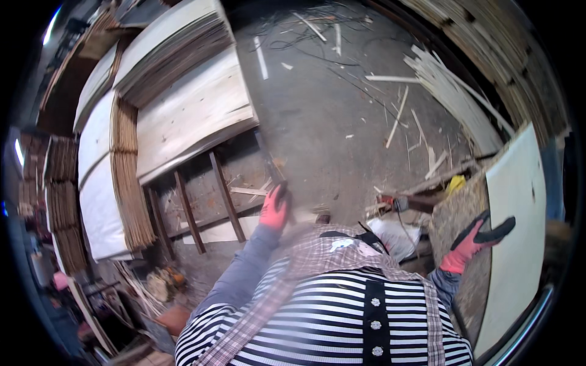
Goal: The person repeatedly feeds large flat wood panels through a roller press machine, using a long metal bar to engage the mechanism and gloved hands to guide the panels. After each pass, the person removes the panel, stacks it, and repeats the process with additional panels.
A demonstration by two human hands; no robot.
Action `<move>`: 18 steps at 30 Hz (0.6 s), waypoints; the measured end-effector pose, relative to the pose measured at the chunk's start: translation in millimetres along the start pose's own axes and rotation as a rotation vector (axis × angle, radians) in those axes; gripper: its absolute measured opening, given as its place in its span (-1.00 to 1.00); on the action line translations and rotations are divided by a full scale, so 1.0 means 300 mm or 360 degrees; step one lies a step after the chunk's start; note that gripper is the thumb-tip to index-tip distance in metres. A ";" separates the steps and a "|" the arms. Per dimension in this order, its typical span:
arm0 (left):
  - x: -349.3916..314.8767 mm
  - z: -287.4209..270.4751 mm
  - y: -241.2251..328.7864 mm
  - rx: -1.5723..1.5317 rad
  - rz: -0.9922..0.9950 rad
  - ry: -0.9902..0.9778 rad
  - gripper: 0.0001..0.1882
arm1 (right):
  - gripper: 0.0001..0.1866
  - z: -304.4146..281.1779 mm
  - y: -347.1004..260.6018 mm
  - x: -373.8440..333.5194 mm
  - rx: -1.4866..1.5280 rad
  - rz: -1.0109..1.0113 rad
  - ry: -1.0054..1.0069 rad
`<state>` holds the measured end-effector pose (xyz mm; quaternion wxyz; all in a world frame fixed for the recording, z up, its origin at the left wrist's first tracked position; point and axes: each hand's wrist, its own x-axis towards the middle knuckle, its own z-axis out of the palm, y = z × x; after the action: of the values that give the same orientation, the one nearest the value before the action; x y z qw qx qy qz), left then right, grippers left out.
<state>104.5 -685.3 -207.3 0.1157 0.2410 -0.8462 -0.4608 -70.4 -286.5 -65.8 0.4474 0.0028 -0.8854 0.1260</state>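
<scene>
Both my hands wear pink work gloves with dark fingers. My left hand (274, 207) is stretched forward beside the end of a dark metal rack (223, 189); its fingers look extended, with nothing visible in them. Whether it touches the rack I cannot tell. My right hand (477, 243) is out to the side with thumb and fingers spread wide. Its longer fingers lie across the near edge of a pale wood veneer sheet (519, 226), which sits on top of a rough brown chipboard panel (452, 222). On the rack's far part rests a layer of wide veneer sheets (195, 107).
Tall stacks of veneer (131, 183) stand at the left, with more piled at the upper right. Long wood strips (455, 100) lie heaped at the right, and loose offcuts and cords are scattered over the grey floor (329, 128). A white plastic bag (394, 235) sits by the chipboard.
</scene>
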 end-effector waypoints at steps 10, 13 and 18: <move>0.284 -0.034 -0.232 -0.0237 -0.0712 0.0388 -0.52 | -0.30 0.777 -0.466 0.165 0.0447 -0.0186 -0.0374; 0.470 0.000 -0.388 -0.0340 -0.0815 0.0454 -0.50 | -0.24 1.098 -0.680 0.228 0.0833 -0.0164 -0.0439; 0.748 0.026 -0.544 -0.0775 -0.1114 0.0650 -0.50 | -0.18 1.413 -1.386 0.337 0.1717 -0.0413 -0.1090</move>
<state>-41.9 -869.9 -353.9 0.1706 0.5634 -0.5414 -0.6003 -417.5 -773.7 -134.6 0.0873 0.3738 -0.7828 0.4898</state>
